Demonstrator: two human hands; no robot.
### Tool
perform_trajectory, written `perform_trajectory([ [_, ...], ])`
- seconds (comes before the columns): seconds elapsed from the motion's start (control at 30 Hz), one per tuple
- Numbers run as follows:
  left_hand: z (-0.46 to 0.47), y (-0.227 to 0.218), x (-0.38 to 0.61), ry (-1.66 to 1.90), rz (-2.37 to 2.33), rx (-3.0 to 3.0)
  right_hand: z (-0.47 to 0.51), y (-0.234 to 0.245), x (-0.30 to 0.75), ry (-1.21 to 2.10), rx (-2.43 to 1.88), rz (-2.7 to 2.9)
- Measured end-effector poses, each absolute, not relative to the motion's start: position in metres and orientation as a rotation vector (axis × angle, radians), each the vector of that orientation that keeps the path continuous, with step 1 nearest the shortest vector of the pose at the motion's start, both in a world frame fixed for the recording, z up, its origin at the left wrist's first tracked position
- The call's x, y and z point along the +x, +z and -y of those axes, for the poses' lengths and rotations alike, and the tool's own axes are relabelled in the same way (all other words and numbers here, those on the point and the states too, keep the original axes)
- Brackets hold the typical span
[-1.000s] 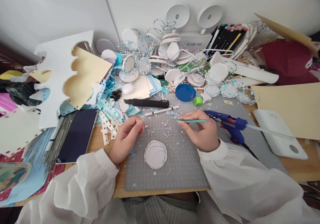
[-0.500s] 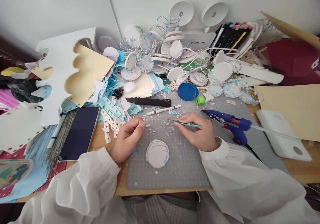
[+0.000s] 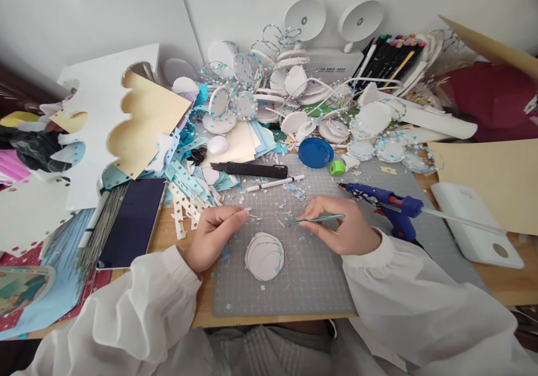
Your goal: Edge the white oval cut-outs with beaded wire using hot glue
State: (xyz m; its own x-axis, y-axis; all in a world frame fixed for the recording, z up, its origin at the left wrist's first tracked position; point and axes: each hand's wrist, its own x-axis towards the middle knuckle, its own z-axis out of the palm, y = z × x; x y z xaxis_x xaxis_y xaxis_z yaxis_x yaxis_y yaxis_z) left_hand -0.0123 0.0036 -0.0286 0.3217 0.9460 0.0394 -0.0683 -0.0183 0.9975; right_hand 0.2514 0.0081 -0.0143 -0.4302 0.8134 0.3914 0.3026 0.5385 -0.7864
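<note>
My right hand (image 3: 342,224) grips thin teal tweezers (image 3: 321,218), their tips pointing left, close to small paper bits on the grey cutting mat (image 3: 319,292). My left hand (image 3: 218,233) is closed in a pinch at the mat's left side; a slim pale bit shows at its fingertips, too small to name. Between the hands and nearer to me lies a round white disc (image 3: 264,256) with thin curved wire lines and a few blue bits on its right edge. Tiny blue and white paper stars (image 3: 290,196) are scattered beyond the hands.
A black utility knife (image 3: 252,170) and a white pen (image 3: 275,184) lie across the mat's back. The blue glue gun (image 3: 380,201) rests on the right, near a blue lid (image 3: 315,152) and green tape (image 3: 337,167). A phone (image 3: 133,222) lies left. White wire-wrapped discs (image 3: 294,82) pile up behind.
My right hand has moved slightly toward me and right, still with the tweezers, which now lie flatter. My left hand has shifted only a little. The disc stays in place.
</note>
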Motion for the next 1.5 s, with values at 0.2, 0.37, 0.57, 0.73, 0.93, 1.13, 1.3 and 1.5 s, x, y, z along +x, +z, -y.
perform_trajectory([
  [0.2, -0.001, -0.027, -0.01, 1.024, -0.805, 1.19, -0.008, -0.014, 0.25, 0.827, -0.868, 1.885],
  [0.37, -0.004, -0.022, -0.008, 0.994, -0.864, 1.258, -0.007, -0.011, 0.25, 0.864, -0.835, 1.722],
  [0.57, -0.005, -0.017, -0.01, 0.915, -0.908, 1.371, -0.007, -0.013, 0.252, 0.796, -0.851, 1.936],
  [0.73, -0.004, -0.018, -0.011, 0.884, -0.905, 1.362, -0.008, -0.014, 0.252, 0.734, -0.806, 2.069],
  [0.93, -0.004, -0.019, -0.011, 0.848, -0.938, 1.364, -0.008, -0.012, 0.253, 0.718, -0.772, 2.094],
  [1.13, -0.004, -0.017, -0.011, 0.838, -0.937, 1.374, -0.008, -0.013, 0.252, 0.748, -0.779, 2.091],
  [1.3, -0.004, -0.018, -0.011, 0.83, -0.941, 1.372, -0.006, -0.01, 0.249, 0.805, -0.806, 2.02],
  [1.5, -0.005, -0.015, -0.01, 0.847, -0.94, 1.375, -0.004, -0.005, 0.249, 0.882, -0.808, 1.781],
])
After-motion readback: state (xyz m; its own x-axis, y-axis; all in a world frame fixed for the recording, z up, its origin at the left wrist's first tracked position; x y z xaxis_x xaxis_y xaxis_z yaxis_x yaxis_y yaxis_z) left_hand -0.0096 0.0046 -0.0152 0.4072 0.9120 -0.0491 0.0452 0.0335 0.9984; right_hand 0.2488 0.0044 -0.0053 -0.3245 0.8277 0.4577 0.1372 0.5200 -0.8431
